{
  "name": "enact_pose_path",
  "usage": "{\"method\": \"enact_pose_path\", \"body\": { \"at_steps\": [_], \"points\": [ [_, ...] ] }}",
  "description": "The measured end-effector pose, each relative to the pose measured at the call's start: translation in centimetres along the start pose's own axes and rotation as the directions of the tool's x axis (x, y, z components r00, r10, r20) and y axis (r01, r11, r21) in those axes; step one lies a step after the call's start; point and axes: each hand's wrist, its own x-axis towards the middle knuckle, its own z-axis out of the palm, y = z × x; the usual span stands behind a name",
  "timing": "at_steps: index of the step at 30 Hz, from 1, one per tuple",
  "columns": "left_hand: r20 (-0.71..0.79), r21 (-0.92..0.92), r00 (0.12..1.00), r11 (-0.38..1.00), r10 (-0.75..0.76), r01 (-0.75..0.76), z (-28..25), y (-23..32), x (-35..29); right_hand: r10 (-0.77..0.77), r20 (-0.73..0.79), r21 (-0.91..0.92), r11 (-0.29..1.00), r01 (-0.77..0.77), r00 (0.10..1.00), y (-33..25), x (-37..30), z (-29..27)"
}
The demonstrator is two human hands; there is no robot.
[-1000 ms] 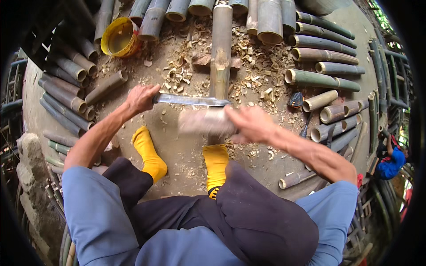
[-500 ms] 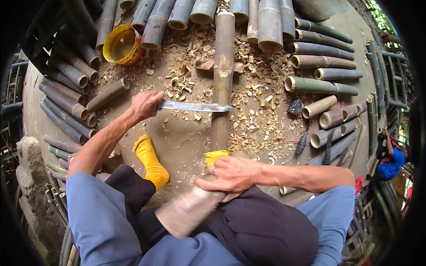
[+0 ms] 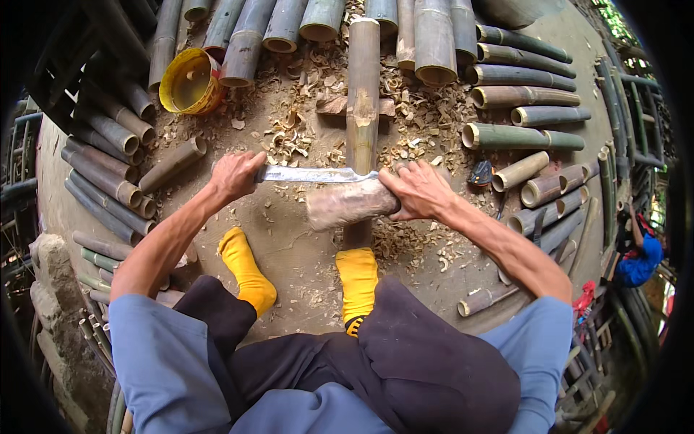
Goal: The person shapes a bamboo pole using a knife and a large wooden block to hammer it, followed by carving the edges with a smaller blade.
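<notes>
My left hand [image 3: 236, 176] is closed around the handle of a long knife [image 3: 307, 175], whose blade lies crosswise over a bamboo pole [image 3: 363, 79]. A thick, pale wooden club [image 3: 345, 203] is gripped in my right hand [image 3: 423, 191], just on the near side of the blade's far end. Whether the club touches the blade I cannot tell. The pole points away from me, rests on a wooden block [image 3: 332, 106] and has a pale notch partway along. Its near end meets my yellow-socked right foot [image 3: 358, 281]. The club hides part of the pole.
Wood shavings [image 3: 289, 141] litter the ground around the pole. A yellow bucket [image 3: 191, 81] of murky liquid stands at the far left. Bamboo lengths [image 3: 524, 135] lie in rows around three sides. A stone [image 3: 54, 289] is at the left, and a person in blue [image 3: 641, 260] at the far right.
My right hand has swung the wooden club up and away from my lap to beside the knife blade. The knife and my left hand have stayed almost in place.
</notes>
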Motion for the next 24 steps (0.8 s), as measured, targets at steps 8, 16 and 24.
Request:
{"method": "enact_pose_path", "body": {
  "at_steps": [8,16,24],
  "points": [
    [0.022,-0.028,0.999,0.999,0.025,-0.024,0.6,0.1,-0.6,-0.464,-0.535,0.055,0.815,0.577,0.706,-3.6,-2.0,0.6],
    [-0.077,-0.048,0.997,0.999,0.002,-0.006,0.3,0.2,-0.9,0.421,-0.420,0.644,0.762,-0.064,0.804,-1.0,-4.5,4.7],
    [-0.095,-0.091,0.993,0.994,-0.070,0.061,-1.0,1.5,-0.5,0.912,-0.013,0.906,0.185,-0.382,0.410,-4.0,-6.8,12.7]
  ]
}}
